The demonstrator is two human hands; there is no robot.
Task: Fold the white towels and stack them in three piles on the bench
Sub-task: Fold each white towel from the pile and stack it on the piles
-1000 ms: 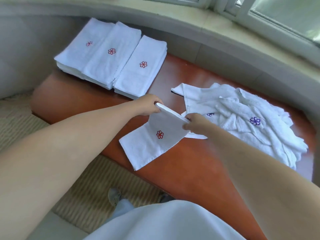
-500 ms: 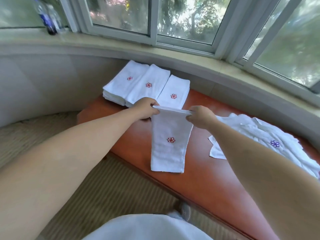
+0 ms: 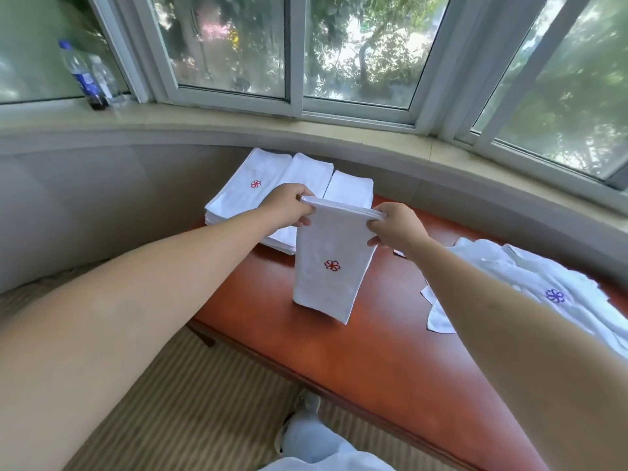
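Head view. Both bare forearms extend forward from the lower corners and converge above the reddish-brown bench (image 3: 367, 355). The left hand (image 3: 289, 207) and the right hand (image 3: 396, 226) each pinch one end of the upper folded edge of a white folded towel (image 3: 328, 260), fingers curled over the edge and knuckles toward the camera; the two hands are level with each other and apart by the towel's width. The towel hangs upright from this grip, its lower corner clear of the bench surface, with a red flower emblem (image 3: 332, 265) facing the camera near its middle. Beyond the hands, at the bench's far left end against the wall, three piles of folded towels (image 3: 258, 185) lie side by side, touching; the left pile shows a red emblem on top, and the middle and right piles are partly hidden by the hands and the held towel. At the right of the bench lies a loose heap of unfolded towels (image 3: 530, 283), one bearing a purple emblem (image 3: 555, 295). Two plastic bottles (image 3: 89, 76) stand on the windowsill (image 3: 238, 125) at upper left. A shoe (image 3: 306, 402) shows on the striped carpet (image 3: 190, 402) below.
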